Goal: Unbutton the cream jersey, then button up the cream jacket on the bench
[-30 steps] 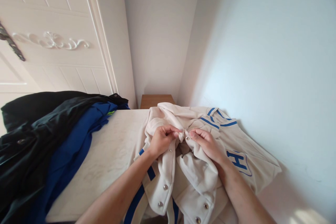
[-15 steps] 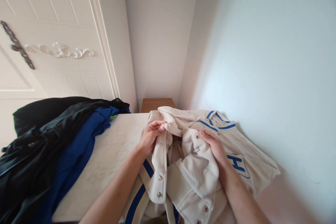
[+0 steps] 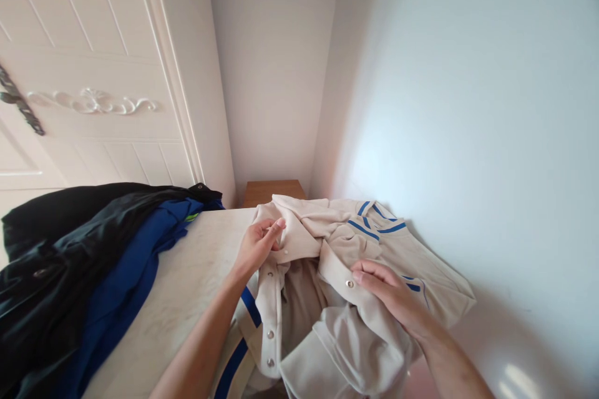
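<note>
- Beige garment (image 3: 337, 274): rumpled on the table (image 3: 196, 277), between the hands and directly before the person; its snap-lined front edges lie apart.
- Left hand (image 3: 255, 246): fingers curled, thumb laid nearly against them, at the upper edge of the neck opening; whether cloth is pinched between them cannot be told.
- Right hand (image 3: 393, 292): thumb and fingertips nearly closed on the opposite front edge, just beside a metal snap (image 3: 349, 284).
- Lower snaps (image 3: 270, 335): on the left-hand edge, clear of both hands and apparently unfastened.
- Handling, as judged: the work in hand appears to be managing the two edges. Hold beside each snap, where the doubled band should bear a pull better than single cloth.
- Direction, as judged: draw the edges sideways and evenly; a one-sided tug could drag the whole garment.
- Folds, as judged: smooth the bunched cloth below the right hand, lest it hide a snap.
- Surroundings: black clothing (image 3: 93, 218) and blue clothing (image 3: 140, 268) lie well apart, toward the left.
</note>
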A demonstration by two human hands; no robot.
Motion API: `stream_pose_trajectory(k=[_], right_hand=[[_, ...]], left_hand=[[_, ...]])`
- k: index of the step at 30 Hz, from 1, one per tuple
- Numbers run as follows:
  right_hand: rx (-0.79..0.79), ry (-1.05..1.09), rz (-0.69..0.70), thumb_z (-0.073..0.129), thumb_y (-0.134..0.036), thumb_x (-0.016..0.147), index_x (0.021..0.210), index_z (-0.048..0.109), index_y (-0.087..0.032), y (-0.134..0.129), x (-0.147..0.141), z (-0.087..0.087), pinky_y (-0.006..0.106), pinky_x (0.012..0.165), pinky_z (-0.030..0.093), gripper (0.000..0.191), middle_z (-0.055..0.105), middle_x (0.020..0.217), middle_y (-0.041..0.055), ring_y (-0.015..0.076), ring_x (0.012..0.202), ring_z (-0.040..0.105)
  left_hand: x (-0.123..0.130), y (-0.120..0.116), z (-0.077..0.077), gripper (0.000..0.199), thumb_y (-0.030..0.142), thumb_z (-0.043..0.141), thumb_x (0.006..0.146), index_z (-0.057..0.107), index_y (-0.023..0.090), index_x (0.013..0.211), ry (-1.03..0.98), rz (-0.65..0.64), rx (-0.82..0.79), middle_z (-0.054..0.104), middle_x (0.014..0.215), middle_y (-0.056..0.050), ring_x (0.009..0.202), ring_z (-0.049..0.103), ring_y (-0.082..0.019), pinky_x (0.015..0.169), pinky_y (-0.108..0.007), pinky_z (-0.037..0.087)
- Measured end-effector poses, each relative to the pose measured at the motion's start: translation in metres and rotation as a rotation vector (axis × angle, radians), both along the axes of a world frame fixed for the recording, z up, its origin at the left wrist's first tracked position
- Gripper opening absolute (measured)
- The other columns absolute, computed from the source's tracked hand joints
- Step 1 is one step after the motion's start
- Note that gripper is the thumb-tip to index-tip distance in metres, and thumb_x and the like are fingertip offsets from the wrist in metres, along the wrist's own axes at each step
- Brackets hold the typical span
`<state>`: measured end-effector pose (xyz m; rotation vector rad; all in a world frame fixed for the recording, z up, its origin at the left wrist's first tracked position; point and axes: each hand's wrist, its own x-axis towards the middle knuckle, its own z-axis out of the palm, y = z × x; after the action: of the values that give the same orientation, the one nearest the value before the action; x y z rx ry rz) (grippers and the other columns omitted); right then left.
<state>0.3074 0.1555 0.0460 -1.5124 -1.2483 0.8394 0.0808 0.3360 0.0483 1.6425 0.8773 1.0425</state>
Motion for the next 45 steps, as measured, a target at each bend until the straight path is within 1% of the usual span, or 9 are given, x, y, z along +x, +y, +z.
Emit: stream_pose_trajectory(k=[3, 7, 10, 14, 20, 25, 31, 36, 45], right_hand=[[-0.134, -0.179, 0.175, 0.06, -0.047, 0.083, 0.073, 0.063, -0.019, 0.005, 0.003, 0.015, 0.027, 0.062, 0.038, 0.03, 0.056, 0.071, 0.0009, 0.0141, 0.067, 0.047], [-0.224, -0.225, 0.062, 0.064, -0.046, 0.083, 0.095, 0.067, -0.022, 0.029, 0.009, 0.023, 0.025, 0.05, 0.038, 0.027, 0.067, 0.082, 0.0036, 0.0148, 0.062, 0.056], [-0.234, -0.207, 0.003, 0.064, -0.057, 0.085, 0.09, 0.065, -0.021, 0.059, 0.008, 0.02, 0.024, 0.044, 0.04, 0.037, 0.07, 0.079, 0.0062, 0.0165, 0.059, 0.062], [-0.348, -0.364, 0.073, 0.063, -0.062, 0.084, 0.062, 0.061, -0.02, 0.096, 0.0, 0.007, 0.026, 0.038, 0.038, 0.048, 0.064, 0.055, 0.0055, 0.0151, 0.041, 0.055], [-0.376, -0.43, 0.093, 0.069, -0.054, 0.08, 0.059, 0.06, -0.021, 0.112, -0.004, -0.012, 0.028, 0.042, 0.034, 0.04, 0.058, 0.046, 0.0026, 0.0138, 0.037, 0.048], [-0.206, -0.551, 0.115, 0.058, -0.033, 0.082, 0.061, 0.058, -0.019, 0.11, -0.001, -0.021, 0.029, 0.06, 0.036, 0.025, 0.061, 0.062, 0.003, 0.0166, 0.063, 0.055], [0.015, -0.167, 0.065, 0.051, -0.044, 0.087, 0.075, 0.055, -0.021, 0.103, 0.012, -0.04, 0.03, 0.077, 0.042, 0.026, 0.057, 0.078, 0.0011, 0.0187, 0.081, 0.054], [0.097, -0.043, 0.037, 0.052, -0.05, 0.087, 0.074, 0.05, -0.022, 0.099, 0.015, -0.041, 0.029, 0.074, 0.04, 0.031, 0.047, 0.076, 0.0001, 0.0173, 0.076, 0.046], [0.128, -0.007, 0.079, 0.053, -0.047, 0.086, 0.071, 0.045, -0.022, 0.096, 0.014, -0.036, 0.029, 0.068, 0.037, 0.031, 0.04, 0.071, -0.0013, 0.0156, 0.069, 0.038]], left_hand=[[0.01, -0.008, 0.015, 0.049, 0.062, 0.064, 0.084, 0.069, 0.019, 0.106, 0.143, 0.064, 0.263, 0.073, 0.083, -0.005, 0.085, 0.069, -0.024, 0.078, -0.033, 0.05], [0.035, -0.016, 0.036, 0.055, 0.053, 0.071, 0.081, 0.063, 0.023, 0.126, 0.439, -0.162, 0.559, 0.071, 0.126, -0.011, 0.12, 0.063, -0.032, 0.102, -0.042, 0.047], [0.051, -0.016, 0.036, 0.058, 0.043, 0.071, 0.081, 0.061, 0.022, 0.133, 0.645, -0.282, 0.604, 0.072, 0.123, -0.014, 0.117, 0.065, -0.037, 0.096, -0.045, 0.049], [0.058, -0.005, 0.011, 0.046, 0.028, 0.065, 0.079, 0.067, 0.016, 0.123, 0.758, -0.31, 0.6, 0.076, 0.107, -0.019, 0.101, 0.071, -0.04, 0.082, -0.044, 0.052], [0.046, 0.01, -0.015, 0.034, 0.026, 0.065, 0.077, 0.072, 0.023, 0.11, 0.688, -0.326, 0.542, 0.077, 0.104, -0.01, 0.099, 0.071, -0.03, 0.084, -0.036, 0.051], [0.046, 0.012, -0.015, 0.023, 0.025, 0.06, 0.082, 0.076, 0.025, 0.099, 0.583, -0.312, 0.445, 0.078, 0.1, -0.006, 0.098, 0.071, -0.027, 0.084, -0.034, 0.049], [0.05, 0.008, -0.012, 0.029, 0.045, 0.064, 0.089, 0.077, 0.025, 0.106, 0.507, -0.274, 0.422, 0.078, 0.106, -0.005, 0.101, 0.069, -0.027, 0.086, -0.035, 0.049], [0.053, 0.008, -0.019, 0.049, 0.043, 0.08, 0.079, 0.071, 0.024, 0.124, 0.367, -0.343, 0.51, 0.074, 0.124, -0.005, 0.124, 0.06, -0.025, 0.107, -0.036, 0.045], [0.061, 0.01, -0.031, 0.014, 0.019, 0.073, 0.08, 0.081, 0.024, 0.091, 0.121, -0.321, 0.321, 0.08, 0.098, -0.003, 0.107, 0.07, -0.023, 0.098, -0.034, 0.051]])
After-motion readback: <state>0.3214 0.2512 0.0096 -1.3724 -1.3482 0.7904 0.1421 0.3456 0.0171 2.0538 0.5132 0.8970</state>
